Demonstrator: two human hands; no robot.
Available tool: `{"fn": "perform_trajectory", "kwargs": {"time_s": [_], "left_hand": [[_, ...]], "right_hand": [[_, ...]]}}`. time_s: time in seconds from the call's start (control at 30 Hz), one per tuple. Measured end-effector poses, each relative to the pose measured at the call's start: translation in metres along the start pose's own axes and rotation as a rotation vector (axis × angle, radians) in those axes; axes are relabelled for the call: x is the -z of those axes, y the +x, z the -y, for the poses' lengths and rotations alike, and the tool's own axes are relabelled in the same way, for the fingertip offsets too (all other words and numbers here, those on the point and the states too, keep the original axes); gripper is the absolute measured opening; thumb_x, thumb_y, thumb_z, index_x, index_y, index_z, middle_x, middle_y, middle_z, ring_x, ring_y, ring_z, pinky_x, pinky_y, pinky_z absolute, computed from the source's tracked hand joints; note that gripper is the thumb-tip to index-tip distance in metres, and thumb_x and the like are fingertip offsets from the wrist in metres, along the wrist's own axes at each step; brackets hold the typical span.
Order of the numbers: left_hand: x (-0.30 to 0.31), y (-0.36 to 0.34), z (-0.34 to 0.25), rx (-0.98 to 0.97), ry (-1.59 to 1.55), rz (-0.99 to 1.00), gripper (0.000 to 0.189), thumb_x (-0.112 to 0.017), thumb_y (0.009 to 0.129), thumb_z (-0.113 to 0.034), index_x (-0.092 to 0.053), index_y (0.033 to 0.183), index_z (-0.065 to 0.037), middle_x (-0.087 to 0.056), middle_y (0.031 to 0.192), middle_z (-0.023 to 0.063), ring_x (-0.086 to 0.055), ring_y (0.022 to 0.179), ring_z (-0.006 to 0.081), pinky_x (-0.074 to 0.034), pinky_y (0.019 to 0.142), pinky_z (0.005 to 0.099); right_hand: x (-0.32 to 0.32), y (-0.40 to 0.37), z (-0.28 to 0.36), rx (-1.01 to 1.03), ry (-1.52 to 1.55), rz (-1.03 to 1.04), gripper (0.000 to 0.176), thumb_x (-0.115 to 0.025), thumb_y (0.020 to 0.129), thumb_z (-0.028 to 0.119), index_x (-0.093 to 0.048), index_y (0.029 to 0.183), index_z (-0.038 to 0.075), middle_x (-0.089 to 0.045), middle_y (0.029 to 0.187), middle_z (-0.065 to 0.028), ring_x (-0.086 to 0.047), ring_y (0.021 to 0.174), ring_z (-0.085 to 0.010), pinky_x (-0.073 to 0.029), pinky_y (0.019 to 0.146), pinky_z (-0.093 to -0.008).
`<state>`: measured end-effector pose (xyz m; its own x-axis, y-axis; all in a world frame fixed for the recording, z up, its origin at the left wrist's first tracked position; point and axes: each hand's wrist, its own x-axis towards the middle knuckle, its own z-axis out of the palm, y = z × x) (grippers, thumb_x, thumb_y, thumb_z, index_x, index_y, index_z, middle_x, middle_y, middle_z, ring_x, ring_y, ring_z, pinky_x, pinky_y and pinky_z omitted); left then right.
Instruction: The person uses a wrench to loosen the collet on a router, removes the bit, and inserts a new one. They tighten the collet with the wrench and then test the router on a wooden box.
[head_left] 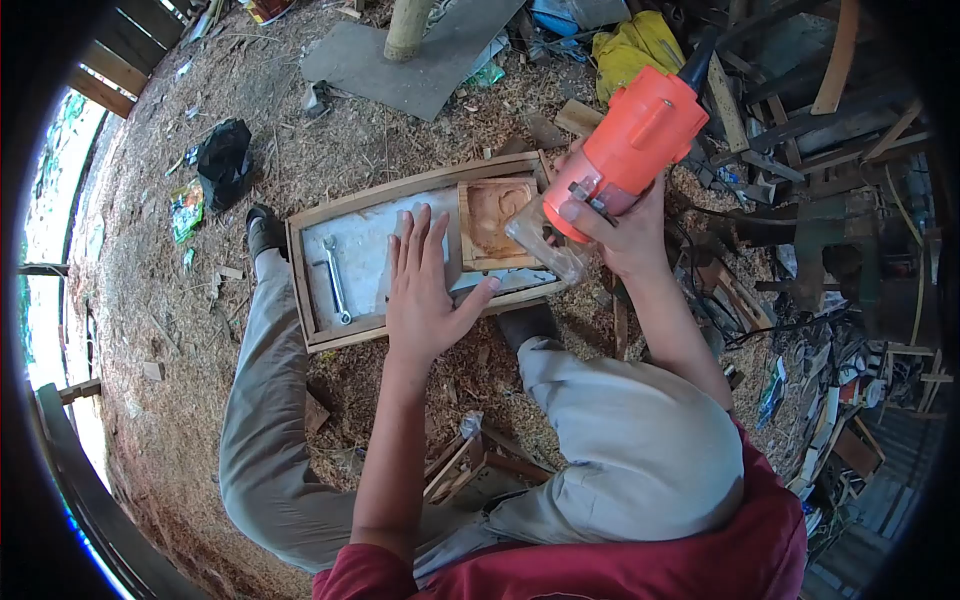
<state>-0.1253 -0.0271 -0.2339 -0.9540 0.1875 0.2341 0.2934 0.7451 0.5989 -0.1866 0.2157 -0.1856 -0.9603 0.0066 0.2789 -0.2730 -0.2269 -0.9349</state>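
Observation:
My right hand [625,225] is wrapped round an orange power tool [640,135] with a clear base, held tilted at the right end of a wooden-framed tray [430,183]. Fingers spread, my left hand [425,285] is over the middle of the tray; whether it touches the surface is unclear. A square wooden piece with a carved hollow [490,225] lies in the tray's right part, partly hidden by the tool's base. Left of my left hand, a metal wrench [336,280] rests on the tray's pale surface, with a thin dark piece beside it.
Wood shavings cover the ground [180,370]. A grey board [345,65] lies beyond the tray around a post [408,30]. A black bag [224,160] is at the left, a yellow cloth [635,50] behind the tool. Scrap wood and cables lie at the right.

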Motion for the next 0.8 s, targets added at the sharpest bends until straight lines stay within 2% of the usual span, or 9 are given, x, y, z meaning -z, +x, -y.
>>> {"fn": "perform_trajectory", "kwargs": {"time_s": [0.13, 0.23, 0.33, 0.53, 0.63, 0.8], "left_hand": [[-0.003, 0.005, 0.007, 0.062, -0.005, 0.108, 0.121, -0.082, 0.072, -0.063, -0.028, 0.155, 0.008, -0.031, 0.16, 0.0326, -0.023, 0.153, 0.0459, -0.014, 0.125, 0.0563], [-0.006, 0.018, 0.006, 0.077, 0.035, 0.148, 0.131, -0.086, 0.066, -0.063, -0.025, 0.156, 0.01, -0.029, 0.16, 0.0337, -0.021, 0.154, 0.0453, -0.014, 0.126, 0.0556], [-0.014, 0.024, 0.0, 0.04, 0.133, 0.125, 0.132, -0.089, 0.062, -0.062, -0.027, 0.155, 0.009, -0.03, 0.159, 0.0324, -0.022, 0.153, 0.045, -0.015, 0.126, 0.0553], [-0.013, 0.016, 0.003, 0.051, 0.034, 0.038, 0.128, -0.09, 0.06, -0.061, -0.032, 0.151, 0.008, -0.038, 0.155, 0.0284, -0.029, 0.15, 0.0452, -0.02, 0.125, 0.054], [-0.009, 0.013, 0.0, 0.07, 0.001, 0.0, 0.124, -0.091, 0.061, -0.057, -0.033, 0.15, 0.007, -0.039, 0.154, 0.0275, -0.031, 0.148, 0.0452, -0.023, 0.124, 0.0539], [-0.011, 0.01, 0.007, 0.071, -0.128, -0.137, 0.116, -0.092, 0.064, -0.051, -0.037, 0.148, 0.005, -0.043, 0.15, 0.0273, -0.037, 0.145, 0.0454, -0.031, 0.12, 0.053]], "right_hand": [[-0.015, 0.011, -0.004, 0.016, 0.087, -0.016, 0.085, -0.085, 0.075, 0.0, -0.037, 0.145, 0.007, -0.06, 0.127, -0.0137, -0.066, 0.119, -0.0322, -0.059, 0.098, -0.0491], [-0.017, 0.022, -0.005, -0.002, 0.116, -0.008, 0.086, -0.084, 0.077, -0.001, -0.034, 0.146, 0.009, -0.06, 0.127, -0.014, -0.067, 0.117, -0.0315, -0.059, 0.097, -0.0486], [-0.015, 0.024, -0.014, 0.035, 0.094, -0.043, 0.087, -0.084, 0.077, 0.0, -0.033, 0.147, 0.008, -0.06, 0.128, -0.0144, -0.068, 0.113, -0.0307, -0.059, 0.097, -0.0473], [-0.004, 0.022, -0.019, 0.067, -0.208, 0.075, 0.086, -0.085, 0.076, 0.003, -0.036, 0.146, 0.006, -0.061, 0.128, -0.0135, -0.067, 0.114, -0.0285, -0.056, 0.099, -0.0446], [-0.007, 0.015, -0.013, -0.036, 0.081, 0.104, 0.087, -0.085, 0.073, 0.001, -0.038, 0.146, 0.005, -0.06, 0.127, -0.0124, -0.065, 0.117, -0.027, -0.053, 0.104, -0.0461], [-0.003, 0.016, -0.005, -0.109, 0.103, 0.152, 0.078, -0.082, 0.074, 0.001, -0.045, 0.142, 0.006, -0.059, 0.13, -0.0125, -0.061, 0.122, -0.0264, -0.05, 0.107, -0.048]]}}
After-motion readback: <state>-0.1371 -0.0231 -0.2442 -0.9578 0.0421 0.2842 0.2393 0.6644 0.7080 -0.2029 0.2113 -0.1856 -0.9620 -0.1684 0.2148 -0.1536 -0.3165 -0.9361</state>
